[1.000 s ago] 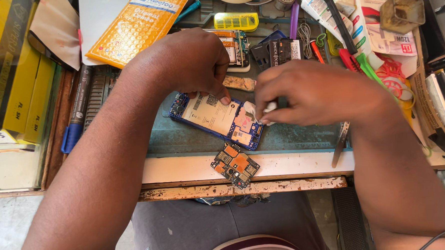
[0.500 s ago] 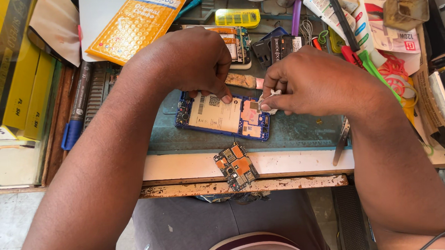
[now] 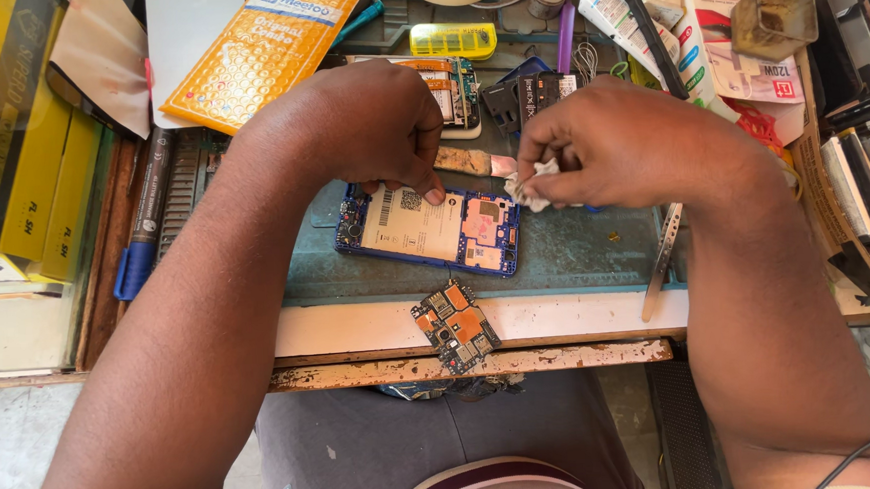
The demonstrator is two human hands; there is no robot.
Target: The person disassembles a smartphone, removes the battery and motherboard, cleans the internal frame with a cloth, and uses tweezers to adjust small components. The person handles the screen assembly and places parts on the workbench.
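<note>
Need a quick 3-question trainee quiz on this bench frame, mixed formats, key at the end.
1. True or false: the left hand presses on the top edge of the opened blue phone.
2. What does the right hand pinch? A) white wad B) screwdriver C) battery
3. Fill in: the loose orange circuit board lies on the pale ____ edge of the bench, nearer the person than the phone.

Key: 1 true. 2 A; the wad is in its grip just right of the phone's upper right corner. 3 front.
</note>
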